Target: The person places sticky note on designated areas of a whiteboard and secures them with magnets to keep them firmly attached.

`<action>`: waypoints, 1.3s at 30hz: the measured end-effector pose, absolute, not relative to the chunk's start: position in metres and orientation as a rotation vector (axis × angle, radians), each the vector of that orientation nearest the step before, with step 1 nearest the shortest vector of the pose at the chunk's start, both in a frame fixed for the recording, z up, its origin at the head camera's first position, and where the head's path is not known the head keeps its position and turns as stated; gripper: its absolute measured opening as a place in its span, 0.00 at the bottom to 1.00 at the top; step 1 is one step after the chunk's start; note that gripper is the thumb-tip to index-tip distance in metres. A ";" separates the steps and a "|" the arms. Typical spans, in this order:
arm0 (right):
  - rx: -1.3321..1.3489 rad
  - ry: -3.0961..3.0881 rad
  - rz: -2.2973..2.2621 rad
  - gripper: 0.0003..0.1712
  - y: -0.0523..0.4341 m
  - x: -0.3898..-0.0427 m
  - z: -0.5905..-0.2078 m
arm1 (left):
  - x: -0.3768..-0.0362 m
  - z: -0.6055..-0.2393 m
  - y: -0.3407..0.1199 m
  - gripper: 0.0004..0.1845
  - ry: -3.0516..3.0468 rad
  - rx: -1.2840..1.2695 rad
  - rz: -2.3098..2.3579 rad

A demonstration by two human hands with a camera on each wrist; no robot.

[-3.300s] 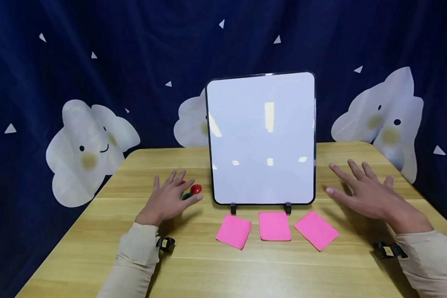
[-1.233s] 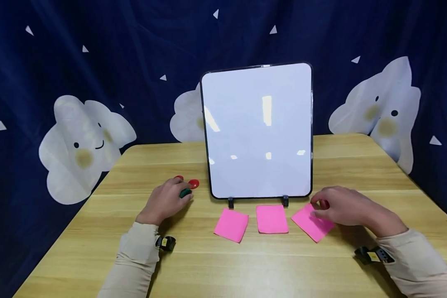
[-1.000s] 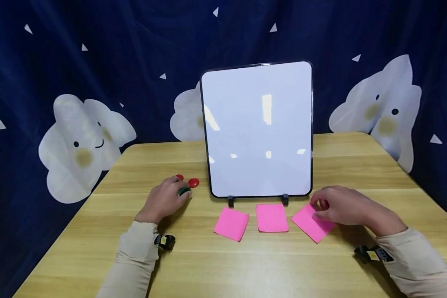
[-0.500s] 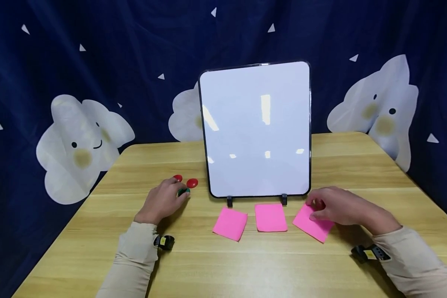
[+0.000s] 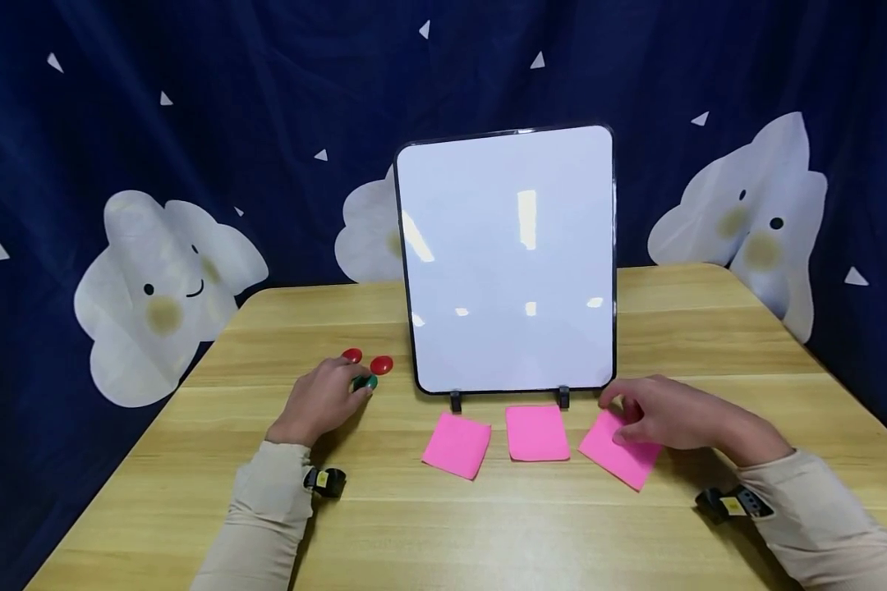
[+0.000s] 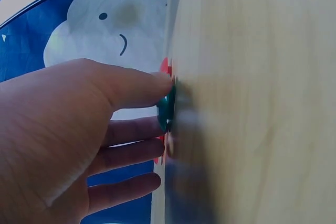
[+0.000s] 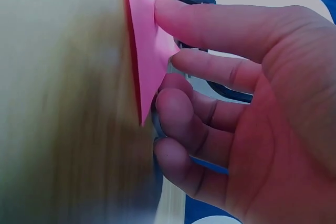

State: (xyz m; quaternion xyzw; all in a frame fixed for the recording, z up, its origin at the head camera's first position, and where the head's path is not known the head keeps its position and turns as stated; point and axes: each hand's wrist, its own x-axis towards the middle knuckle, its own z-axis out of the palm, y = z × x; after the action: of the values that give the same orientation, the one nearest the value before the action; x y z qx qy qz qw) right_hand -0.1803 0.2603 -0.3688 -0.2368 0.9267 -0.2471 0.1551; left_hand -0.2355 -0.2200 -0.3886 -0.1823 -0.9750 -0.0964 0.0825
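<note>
At the left of the table, my left hand grips a glossy green round magnet, thumb on one side and index finger on the other. Two red round magnets lie just beyond its fingers. My right hand is down at the rightmost pink sticky note. In the right wrist view its thumb presses on the note's face, with the index fingertip at the edge; the other fingers curl loosely. Two more pink sticky notes, a middle one and a left one, lie flat.
A whiteboard with a black frame stands upright behind the notes on small black feet. Everything rests on a light wooden table. A dark blue curtain with cloud prints hangs behind.
Both hands, earlier spread above the table, have come down, to the green magnet and the right note. Lately that note has turned slightly under my right hand, which has edged left.
</note>
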 end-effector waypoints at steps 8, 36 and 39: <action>-0.660 2.641 -0.725 0.15 0.257 -0.179 -0.370 | -0.236 -0.390 -0.222 0.16 -2.923 -0.542 -0.314; -0.687 2.708 -0.778 0.11 0.256 -0.179 -0.367 | -0.237 -0.392 -0.223 0.13 -2.928 -0.514 -0.314; -0.683 2.729 -0.783 0.10 0.256 -0.179 -0.367 | -0.237 -0.392 -0.223 0.13 -2.930 -0.513 -0.311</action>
State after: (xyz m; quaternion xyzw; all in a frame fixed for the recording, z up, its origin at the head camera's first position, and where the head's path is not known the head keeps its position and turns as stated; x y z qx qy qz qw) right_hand -0.1787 0.2559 -0.3670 -0.2325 0.9289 -0.2663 0.1104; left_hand -0.2372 -0.2227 -0.3923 -0.1709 -0.9769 -0.1038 0.0754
